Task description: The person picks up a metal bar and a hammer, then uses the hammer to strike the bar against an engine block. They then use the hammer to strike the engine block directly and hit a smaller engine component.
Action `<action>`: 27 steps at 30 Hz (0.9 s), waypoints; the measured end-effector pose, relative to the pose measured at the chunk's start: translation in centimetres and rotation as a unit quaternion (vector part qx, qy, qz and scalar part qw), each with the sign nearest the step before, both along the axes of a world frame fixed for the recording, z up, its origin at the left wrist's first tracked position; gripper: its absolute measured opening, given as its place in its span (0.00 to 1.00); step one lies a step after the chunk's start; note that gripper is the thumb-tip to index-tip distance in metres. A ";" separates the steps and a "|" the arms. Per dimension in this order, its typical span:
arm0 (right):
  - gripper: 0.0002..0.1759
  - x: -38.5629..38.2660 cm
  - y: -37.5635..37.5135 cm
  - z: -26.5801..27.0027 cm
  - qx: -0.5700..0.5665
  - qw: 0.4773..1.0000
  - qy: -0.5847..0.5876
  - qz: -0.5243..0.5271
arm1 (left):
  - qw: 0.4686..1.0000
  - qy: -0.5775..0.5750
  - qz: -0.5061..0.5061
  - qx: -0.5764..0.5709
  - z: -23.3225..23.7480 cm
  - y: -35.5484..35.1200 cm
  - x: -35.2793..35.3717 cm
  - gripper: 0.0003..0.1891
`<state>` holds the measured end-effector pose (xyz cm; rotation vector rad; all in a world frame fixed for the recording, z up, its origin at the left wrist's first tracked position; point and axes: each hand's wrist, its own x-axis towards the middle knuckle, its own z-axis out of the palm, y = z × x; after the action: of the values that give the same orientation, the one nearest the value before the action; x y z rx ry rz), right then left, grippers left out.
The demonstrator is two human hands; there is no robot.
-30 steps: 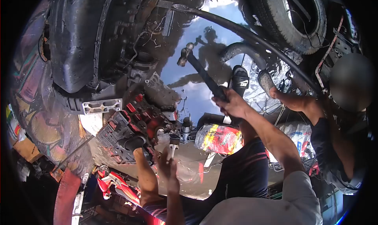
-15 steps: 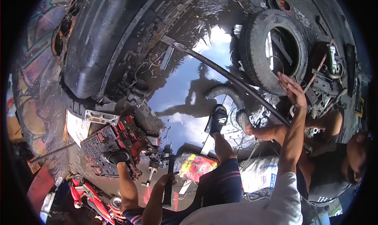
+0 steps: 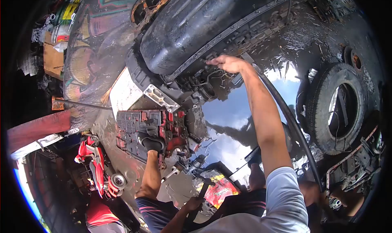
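Observation:
My right hand (image 3: 227, 64) is stretched forward, fingers extended and holding nothing. In this view it overlaps the lower edge of a big dark engine (image 3: 175, 37) with a long bolted flange. My left hand (image 3: 195, 203), low by my lap, is wrapped round the handle of a hammer (image 3: 205, 187), its head pointing up. Below the engine lies a red and black metal engine part (image 3: 130, 129), with my sandalled foot (image 3: 151, 142) resting on it. Greasy metal parts (image 3: 198, 161) and a red and yellow plastic bag (image 3: 220, 190) lie just beyond the hammer.
A puddle (image 3: 224, 106) covers the ground ahead. A long dark bar (image 3: 281, 104) crosses it on the right, near a worn tire (image 3: 320, 106). To the left are a red motorbike (image 3: 97, 167) and a person in a red shirt (image 3: 100, 212). Another person's limb (image 3: 351, 202) shows at right.
My view has turned left, so the engine and motorbike show more fully. My right hand has swung from beside the tire to the engine's edge. The hammer stays in my left hand.

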<state>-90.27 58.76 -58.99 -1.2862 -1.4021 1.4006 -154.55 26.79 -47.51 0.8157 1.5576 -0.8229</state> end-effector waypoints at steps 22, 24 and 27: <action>0.37 5.2 -20.9 0.8 -0.161 0.952 0.127 -0.228 | 0.999 -0.047 -0.008 -0.004 2.8 0.5 2.4 0.20; 0.29 2.1 -16.9 -6.2 -0.190 0.957 0.026 -0.220 | 0.999 -0.006 0.053 0.010 4.5 -0.4 2.6 0.18; 0.33 -1.8 -19.3 -7.4 -0.382 0.914 0.006 -0.136 | 0.999 -0.046 0.006 0.020 6.0 -0.7 3.4 0.15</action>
<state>-92.10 39.44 -66.37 -1.8591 -0.6102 1.8196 -151.19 26.10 -41.51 0.8616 1.5007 -0.7369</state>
